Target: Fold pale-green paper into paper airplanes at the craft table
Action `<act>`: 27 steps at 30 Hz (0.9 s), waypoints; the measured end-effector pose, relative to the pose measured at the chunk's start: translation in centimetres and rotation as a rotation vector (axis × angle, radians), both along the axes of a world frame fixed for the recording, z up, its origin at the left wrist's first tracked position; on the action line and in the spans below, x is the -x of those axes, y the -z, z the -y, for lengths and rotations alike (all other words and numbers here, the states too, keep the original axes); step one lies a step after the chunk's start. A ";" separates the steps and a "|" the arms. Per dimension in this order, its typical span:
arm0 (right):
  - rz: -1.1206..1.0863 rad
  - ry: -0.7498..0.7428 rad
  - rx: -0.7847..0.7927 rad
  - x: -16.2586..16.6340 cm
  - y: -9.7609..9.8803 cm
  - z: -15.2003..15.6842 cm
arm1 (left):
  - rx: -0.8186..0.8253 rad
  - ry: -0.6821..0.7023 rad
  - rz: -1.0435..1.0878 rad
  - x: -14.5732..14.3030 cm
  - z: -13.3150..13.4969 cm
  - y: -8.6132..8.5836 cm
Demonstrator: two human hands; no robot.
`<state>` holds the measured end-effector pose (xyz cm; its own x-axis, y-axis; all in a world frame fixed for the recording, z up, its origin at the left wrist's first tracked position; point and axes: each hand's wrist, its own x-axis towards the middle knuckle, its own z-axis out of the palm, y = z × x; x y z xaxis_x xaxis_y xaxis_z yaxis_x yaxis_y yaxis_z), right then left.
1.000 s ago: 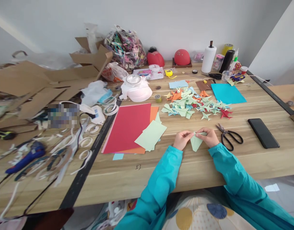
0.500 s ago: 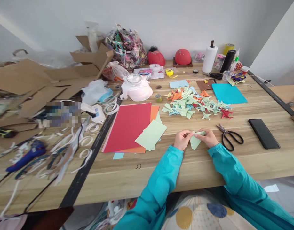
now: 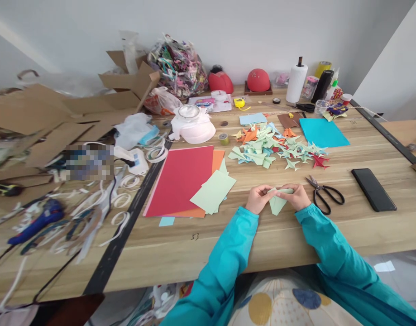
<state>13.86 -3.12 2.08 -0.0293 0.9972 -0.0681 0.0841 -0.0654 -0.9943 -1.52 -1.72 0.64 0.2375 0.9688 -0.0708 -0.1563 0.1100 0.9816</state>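
Between both hands, just above the wooden table, is a pale green sheet of folded paper (image 3: pixel 277 206), its lower end coming to a point. My left hand (image 3: pixel 259 198) pinches its upper left part between thumb and fingers. My right hand (image 3: pixel 296 196) grips the upper right part, thumb laid across the front. The fingers behind the paper are partly hidden. Beyond the hands lies a heap of folded paper cranes (image 3: pixel 262 147), mostly pale green with some orange, blue and red. Loose green paper sheets (image 3: pixel 213 190) rest on red paper (image 3: pixel 180 181) to the left.
Black-handled scissors (image 3: pixel 325 194) lie close to my right hand, with a phone (image 3: pixel 373 189) farther right. A turquoise sheet (image 3: pixel 324 132) is behind them. On the left are a blue glue gun (image 3: pixel 38 222), white strips and cardboard boxes (image 3: pixel 102 102).
My thumbs have shifted slightly on the green paper and come closer together near its top. The paper is tilted a little differently; everything else stays in place.
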 end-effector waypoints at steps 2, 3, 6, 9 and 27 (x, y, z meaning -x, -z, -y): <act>0.011 -0.025 -0.003 0.0 -0.1 0.0 | -0.008 0.011 0.005 0.0 0.0 0.0; 0.016 -0.036 -0.004 0.0 -0.1 0.1 | -0.016 0.012 0.003 0.0 0.1 0.0; 0.037 -0.062 -0.004 0.0 -0.1 0.1 | -0.058 0.021 -0.005 0.1 0.1 -0.2; 0.061 -0.085 0.008 0.0 0.1 0.1 | -0.060 0.034 0.010 0.2 0.0 -0.2; -0.018 -0.015 0.072 0.1 0.8 -0.2 | -0.025 -0.009 -0.021 0.1 -0.1 -0.2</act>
